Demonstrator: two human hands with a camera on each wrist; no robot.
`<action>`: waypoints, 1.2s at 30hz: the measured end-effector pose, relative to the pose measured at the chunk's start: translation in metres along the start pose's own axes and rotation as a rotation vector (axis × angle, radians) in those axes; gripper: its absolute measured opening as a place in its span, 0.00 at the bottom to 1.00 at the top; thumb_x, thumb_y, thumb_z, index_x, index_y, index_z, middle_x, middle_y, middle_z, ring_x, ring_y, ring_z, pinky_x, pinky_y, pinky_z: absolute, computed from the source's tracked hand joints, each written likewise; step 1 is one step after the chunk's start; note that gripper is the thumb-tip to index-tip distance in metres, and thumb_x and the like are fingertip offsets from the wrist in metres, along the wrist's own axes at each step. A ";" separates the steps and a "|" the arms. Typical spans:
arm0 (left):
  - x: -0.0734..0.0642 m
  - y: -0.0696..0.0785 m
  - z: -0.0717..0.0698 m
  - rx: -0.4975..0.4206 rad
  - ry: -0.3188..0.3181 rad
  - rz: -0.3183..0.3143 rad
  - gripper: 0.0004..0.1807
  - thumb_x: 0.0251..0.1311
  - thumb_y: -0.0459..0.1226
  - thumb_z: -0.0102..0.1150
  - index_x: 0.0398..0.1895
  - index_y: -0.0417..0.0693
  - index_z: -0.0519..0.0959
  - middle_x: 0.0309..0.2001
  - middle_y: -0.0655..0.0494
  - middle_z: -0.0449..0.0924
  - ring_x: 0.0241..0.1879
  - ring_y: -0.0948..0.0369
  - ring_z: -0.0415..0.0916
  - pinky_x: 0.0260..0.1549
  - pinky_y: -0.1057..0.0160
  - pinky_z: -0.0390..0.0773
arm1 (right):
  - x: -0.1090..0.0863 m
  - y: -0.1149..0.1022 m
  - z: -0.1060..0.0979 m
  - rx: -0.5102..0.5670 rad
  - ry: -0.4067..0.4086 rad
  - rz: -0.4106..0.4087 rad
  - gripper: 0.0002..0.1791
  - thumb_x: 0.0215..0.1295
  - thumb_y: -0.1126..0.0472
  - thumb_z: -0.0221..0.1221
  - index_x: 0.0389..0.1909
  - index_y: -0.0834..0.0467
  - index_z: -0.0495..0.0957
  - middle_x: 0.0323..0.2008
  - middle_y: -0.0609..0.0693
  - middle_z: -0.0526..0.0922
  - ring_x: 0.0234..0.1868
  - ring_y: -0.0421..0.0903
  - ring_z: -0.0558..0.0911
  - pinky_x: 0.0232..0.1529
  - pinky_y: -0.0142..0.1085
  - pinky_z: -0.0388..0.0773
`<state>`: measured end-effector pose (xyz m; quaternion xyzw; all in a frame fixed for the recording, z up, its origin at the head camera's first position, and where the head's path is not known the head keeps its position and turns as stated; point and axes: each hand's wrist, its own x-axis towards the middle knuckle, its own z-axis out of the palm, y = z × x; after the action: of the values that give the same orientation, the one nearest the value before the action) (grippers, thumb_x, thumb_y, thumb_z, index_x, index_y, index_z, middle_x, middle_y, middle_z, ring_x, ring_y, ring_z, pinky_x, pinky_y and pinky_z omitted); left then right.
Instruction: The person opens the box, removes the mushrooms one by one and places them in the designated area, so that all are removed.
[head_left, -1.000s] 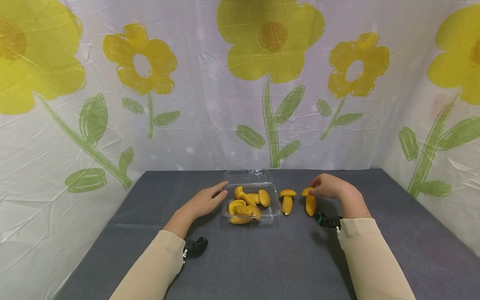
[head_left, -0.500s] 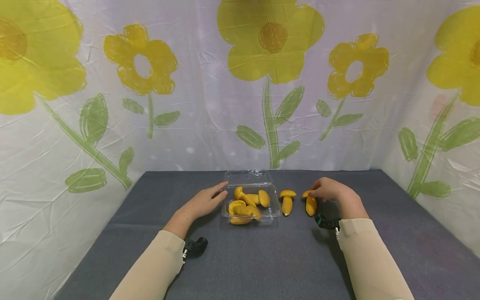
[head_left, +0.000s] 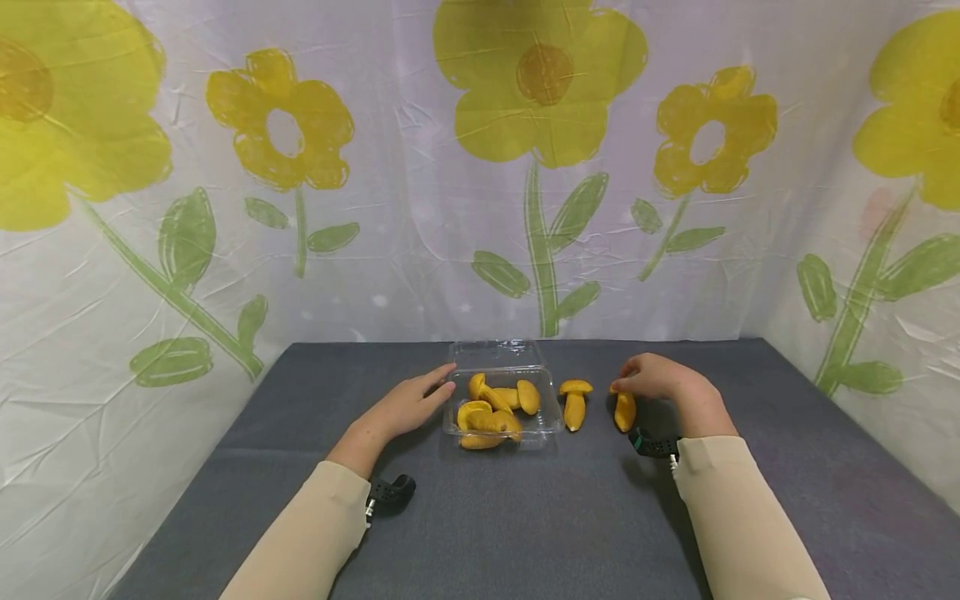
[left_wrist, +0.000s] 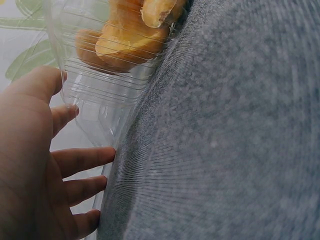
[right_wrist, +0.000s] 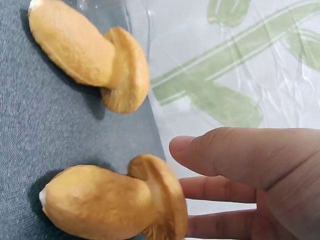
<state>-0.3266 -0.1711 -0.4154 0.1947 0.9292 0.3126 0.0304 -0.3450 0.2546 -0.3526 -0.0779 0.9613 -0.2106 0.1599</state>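
A clear plastic clamshell box (head_left: 551,417) holds several yellow mushrooms (head_left: 528,397), its lid folded back. My left hand (head_left: 405,406) is at the box's left side with fingers extended; in the left wrist view its thumb and index fingertip are right at the clear wall. To the right of the box one mushroom (head_left: 575,403) lies on the cloth, cap away from me. Farther right, my right hand (head_left: 658,377) is over the cap of another mushroom (right_wrist: 105,202). In the right wrist view its fingertips reach the cap, while the thumb stays apart above it.
A dark grey cloth (head_left: 510,525) covers the table. Behind it hangs a white sheet (head_left: 405,208) printed with yellow flowers and green leaves. A black wrist camera (head_left: 393,492) is on the left wrist, another wrist camera (head_left: 654,444) on the right.
My right hand has moved slightly toward me, and the mushroom under it has shifted a little to the right, its cap now more covered by the fingers. The left hand and box keep their place.
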 end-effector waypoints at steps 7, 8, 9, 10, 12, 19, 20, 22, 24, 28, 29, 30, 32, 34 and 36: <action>0.000 -0.001 0.000 0.000 -0.001 0.001 0.32 0.81 0.53 0.43 0.83 0.57 0.56 0.75 0.47 0.66 0.73 0.44 0.63 0.69 0.36 0.61 | -0.005 -0.012 -0.002 0.005 0.007 -0.023 0.34 0.74 0.46 0.60 0.68 0.68 0.71 0.64 0.69 0.73 0.61 0.66 0.75 0.57 0.61 0.75; 0.000 -0.001 0.000 -0.001 -0.001 0.001 0.32 0.81 0.53 0.43 0.83 0.57 0.56 0.75 0.46 0.66 0.73 0.44 0.63 0.69 0.36 0.61 | -0.006 -0.014 -0.002 0.003 0.011 -0.031 0.34 0.74 0.46 0.60 0.69 0.68 0.71 0.65 0.69 0.73 0.61 0.66 0.76 0.57 0.61 0.76; 0.000 -0.001 -0.001 -0.003 -0.002 0.001 0.32 0.81 0.53 0.43 0.83 0.57 0.56 0.74 0.46 0.66 0.73 0.44 0.63 0.69 0.35 0.61 | -0.007 -0.016 -0.002 0.000 0.016 -0.037 0.35 0.74 0.46 0.60 0.69 0.68 0.71 0.65 0.69 0.73 0.61 0.66 0.76 0.57 0.60 0.76; 0.000 -0.001 -0.001 -0.003 -0.002 0.002 0.32 0.81 0.53 0.43 0.83 0.57 0.56 0.74 0.46 0.66 0.73 0.44 0.63 0.69 0.35 0.61 | -0.008 -0.019 -0.003 0.000 0.019 -0.045 0.35 0.75 0.46 0.60 0.69 0.68 0.70 0.65 0.69 0.73 0.61 0.65 0.76 0.57 0.60 0.76; 0.000 -0.001 -0.001 -0.006 -0.003 0.001 0.32 0.81 0.52 0.43 0.83 0.57 0.56 0.74 0.46 0.67 0.72 0.44 0.64 0.68 0.35 0.62 | -0.009 -0.024 -0.003 0.001 0.024 -0.065 0.35 0.75 0.47 0.59 0.70 0.68 0.69 0.66 0.69 0.72 0.61 0.64 0.77 0.56 0.59 0.77; 0.000 0.000 -0.001 -0.005 0.001 -0.005 0.32 0.81 0.53 0.43 0.83 0.57 0.56 0.73 0.45 0.68 0.72 0.44 0.64 0.68 0.35 0.62 | -0.013 -0.044 -0.002 -0.021 0.053 -0.165 0.33 0.75 0.47 0.60 0.70 0.67 0.70 0.63 0.68 0.75 0.58 0.61 0.79 0.55 0.55 0.79; 0.000 0.000 0.000 -0.005 0.002 -0.005 0.32 0.81 0.53 0.43 0.83 0.58 0.56 0.73 0.45 0.68 0.72 0.44 0.64 0.68 0.35 0.62 | -0.013 -0.047 -0.002 -0.026 0.058 -0.177 0.34 0.75 0.47 0.60 0.71 0.66 0.70 0.63 0.67 0.75 0.58 0.61 0.79 0.54 0.55 0.79; 0.000 -0.001 0.001 -0.001 0.002 -0.006 0.32 0.81 0.53 0.43 0.83 0.58 0.56 0.74 0.46 0.67 0.72 0.44 0.64 0.69 0.36 0.62 | -0.014 -0.052 0.000 -0.026 0.066 -0.199 0.35 0.75 0.47 0.60 0.73 0.64 0.68 0.63 0.67 0.75 0.58 0.61 0.79 0.54 0.55 0.79; 0.001 -0.002 0.001 0.004 0.003 -0.006 0.32 0.81 0.53 0.43 0.83 0.58 0.56 0.74 0.46 0.67 0.72 0.44 0.64 0.69 0.36 0.61 | -0.015 -0.057 0.002 -0.026 0.075 -0.226 0.37 0.75 0.47 0.60 0.75 0.63 0.64 0.63 0.68 0.75 0.57 0.61 0.79 0.53 0.55 0.79; 0.001 -0.002 0.001 0.000 0.000 -0.004 0.32 0.81 0.53 0.43 0.83 0.58 0.56 0.73 0.45 0.68 0.72 0.44 0.64 0.68 0.35 0.62 | -0.016 -0.068 0.006 -0.017 0.096 -0.272 0.39 0.75 0.48 0.61 0.78 0.59 0.60 0.62 0.65 0.76 0.53 0.58 0.81 0.50 0.52 0.80; 0.001 -0.001 0.001 -0.003 -0.001 -0.003 0.32 0.81 0.53 0.43 0.83 0.58 0.56 0.73 0.45 0.68 0.72 0.44 0.65 0.68 0.35 0.62 | -0.017 -0.072 0.008 -0.017 0.101 -0.286 0.38 0.75 0.48 0.61 0.78 0.59 0.60 0.61 0.64 0.76 0.53 0.57 0.81 0.49 0.51 0.81; 0.000 -0.001 0.001 -0.006 -0.001 -0.003 0.32 0.81 0.53 0.43 0.83 0.58 0.56 0.73 0.45 0.68 0.72 0.44 0.65 0.68 0.35 0.62 | -0.017 -0.075 0.009 -0.018 0.104 -0.304 0.38 0.75 0.49 0.61 0.78 0.59 0.60 0.60 0.64 0.77 0.52 0.56 0.82 0.48 0.50 0.81; 0.000 -0.001 0.001 -0.007 -0.002 -0.002 0.32 0.81 0.53 0.43 0.83 0.58 0.56 0.73 0.45 0.68 0.71 0.44 0.65 0.68 0.35 0.63 | -0.018 -0.082 0.012 -0.019 0.105 -0.333 0.37 0.74 0.50 0.62 0.78 0.58 0.61 0.59 0.62 0.78 0.51 0.54 0.82 0.47 0.49 0.81; 0.000 -0.001 0.001 -0.007 -0.002 -0.001 0.32 0.81 0.53 0.43 0.83 0.58 0.56 0.73 0.45 0.68 0.71 0.44 0.65 0.67 0.35 0.63 | -0.019 -0.088 0.016 -0.024 0.102 -0.359 0.36 0.74 0.51 0.62 0.77 0.58 0.62 0.58 0.60 0.79 0.51 0.53 0.83 0.47 0.48 0.81; 0.000 -0.001 0.001 -0.004 -0.002 0.001 0.32 0.81 0.53 0.43 0.83 0.58 0.56 0.73 0.45 0.68 0.71 0.44 0.65 0.67 0.35 0.63 | -0.020 -0.094 0.019 -0.030 0.097 -0.383 0.35 0.74 0.51 0.62 0.76 0.58 0.64 0.58 0.59 0.80 0.52 0.53 0.82 0.48 0.48 0.81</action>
<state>-0.3270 -0.1713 -0.4165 0.1955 0.9284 0.3145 0.0314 -0.3122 0.1670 -0.3227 -0.2514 0.9384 -0.2266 0.0694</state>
